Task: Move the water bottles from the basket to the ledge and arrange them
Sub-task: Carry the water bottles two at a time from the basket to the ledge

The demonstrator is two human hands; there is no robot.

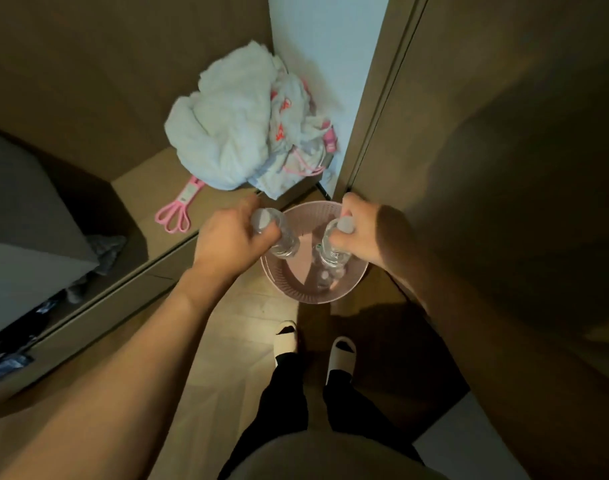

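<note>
Hands (227, 233) (360, 226) each grip a water bottle's (282, 237) (334, 244) neck over the pink basket (313, 296); lifting straight up should clear its rim before swinging to the ledge (150, 199).

left hand (227, 237) and right hand (360, 230) both clenched, arms extended.

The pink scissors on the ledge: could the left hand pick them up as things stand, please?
Probably not yet: the left hand already grips a water bottle. The path to the pink scissors looks clear otherwise.
</note>
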